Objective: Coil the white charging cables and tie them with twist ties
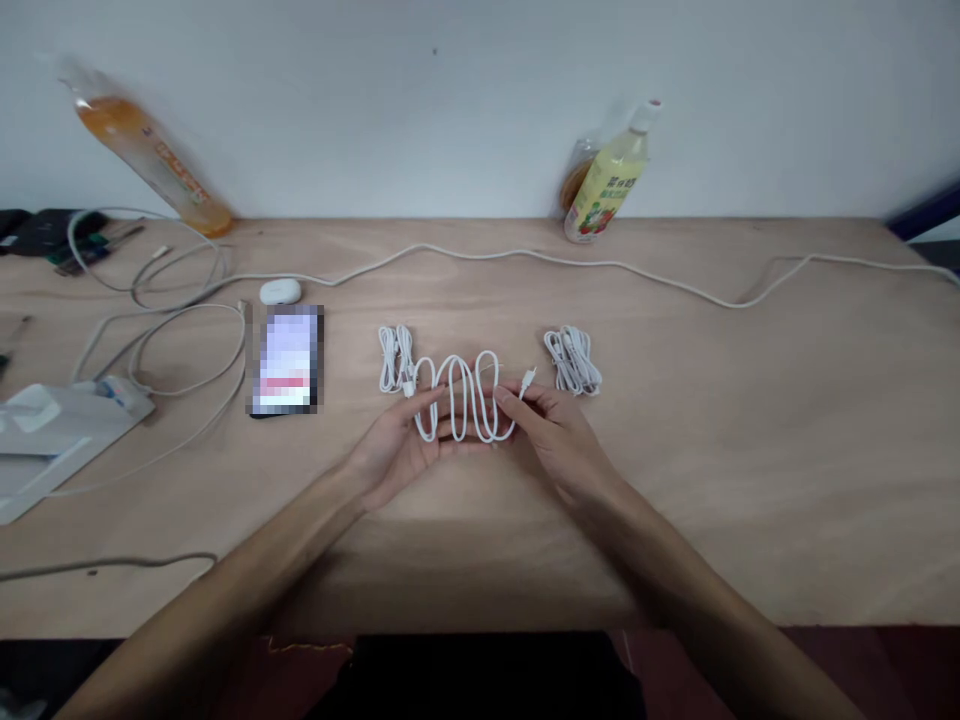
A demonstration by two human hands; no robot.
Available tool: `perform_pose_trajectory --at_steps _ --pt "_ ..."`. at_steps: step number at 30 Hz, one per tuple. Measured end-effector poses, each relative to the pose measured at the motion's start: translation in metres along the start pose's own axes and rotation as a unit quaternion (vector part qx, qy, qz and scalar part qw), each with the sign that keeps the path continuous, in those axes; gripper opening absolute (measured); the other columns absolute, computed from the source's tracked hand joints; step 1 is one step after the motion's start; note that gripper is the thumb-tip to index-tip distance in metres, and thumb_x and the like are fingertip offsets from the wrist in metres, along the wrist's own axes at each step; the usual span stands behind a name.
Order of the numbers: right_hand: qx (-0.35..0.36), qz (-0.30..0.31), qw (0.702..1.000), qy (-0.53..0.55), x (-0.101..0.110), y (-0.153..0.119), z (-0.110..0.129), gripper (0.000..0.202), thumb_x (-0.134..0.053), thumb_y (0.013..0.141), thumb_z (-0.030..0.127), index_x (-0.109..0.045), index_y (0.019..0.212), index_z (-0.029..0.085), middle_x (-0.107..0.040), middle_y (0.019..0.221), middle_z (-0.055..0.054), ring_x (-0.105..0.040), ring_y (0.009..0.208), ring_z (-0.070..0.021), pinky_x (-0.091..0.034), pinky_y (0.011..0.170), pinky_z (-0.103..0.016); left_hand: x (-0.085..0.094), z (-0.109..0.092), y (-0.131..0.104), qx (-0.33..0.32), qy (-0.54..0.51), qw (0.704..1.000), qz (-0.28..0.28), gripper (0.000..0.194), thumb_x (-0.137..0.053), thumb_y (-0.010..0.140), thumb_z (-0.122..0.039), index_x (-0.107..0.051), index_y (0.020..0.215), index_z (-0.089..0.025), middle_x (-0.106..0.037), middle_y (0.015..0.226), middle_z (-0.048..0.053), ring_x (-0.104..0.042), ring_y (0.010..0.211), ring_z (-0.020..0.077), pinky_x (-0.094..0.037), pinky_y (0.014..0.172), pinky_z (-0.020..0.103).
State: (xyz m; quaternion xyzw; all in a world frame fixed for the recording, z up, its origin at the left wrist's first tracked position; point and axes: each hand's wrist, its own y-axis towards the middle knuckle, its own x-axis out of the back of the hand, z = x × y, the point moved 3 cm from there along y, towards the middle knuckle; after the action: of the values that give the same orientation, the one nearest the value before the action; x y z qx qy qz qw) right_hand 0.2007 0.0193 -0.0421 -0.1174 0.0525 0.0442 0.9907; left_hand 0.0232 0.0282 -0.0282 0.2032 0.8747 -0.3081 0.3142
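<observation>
A white cable in loose, wavy loops spans the space between my hands, above the front middle of the table. My left hand holds its left end, with the larger plug near the thumb and the fingers under the loops. On the other side, my right hand pinches the loops between thumb and fingers, and the small connector sticks up past the index finger. Tied white cable bundles lie just beyond my hands, one group at the left and another at the right.
A phone and a white earphone case lie to the left, near tangled cables and a white power strip. An orange bottle and a yellow bottle stand by the wall. A long cable crosses the table.
</observation>
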Motion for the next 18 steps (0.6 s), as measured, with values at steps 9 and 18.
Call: perform_pose_trajectory --at_steps 9,18 --pt "0.008 -0.010 1.000 0.000 0.0022 -0.0009 0.0059 0.033 -0.080 0.088 0.055 -0.087 0.095 0.023 -0.080 0.088 -0.005 -0.066 0.078 -0.0193 -0.052 0.073 -0.034 -0.0020 -0.0002 -0.0013 0.016 0.006 0.999 0.035 0.049 -0.042 0.115 -0.030 -0.056 0.160 -0.016 -0.082 0.130 0.020 -0.082 0.112 0.0344 -0.056 0.113 0.058" --pt "-0.014 -0.025 1.000 -0.004 0.0025 -0.0019 0.0067 0.029 -0.083 0.081 0.050 -0.088 0.095 0.024 -0.077 0.079 -0.003 -0.063 0.073 -0.0185 -0.049 0.069 -0.033 0.0002 -0.0008 -0.0017 0.012 -0.015 1.000 -0.002 0.051 -0.047 0.114 -0.026 -0.051 0.164 -0.016 -0.082 0.130 0.019 -0.081 0.117 0.0331 -0.058 0.114 0.056"
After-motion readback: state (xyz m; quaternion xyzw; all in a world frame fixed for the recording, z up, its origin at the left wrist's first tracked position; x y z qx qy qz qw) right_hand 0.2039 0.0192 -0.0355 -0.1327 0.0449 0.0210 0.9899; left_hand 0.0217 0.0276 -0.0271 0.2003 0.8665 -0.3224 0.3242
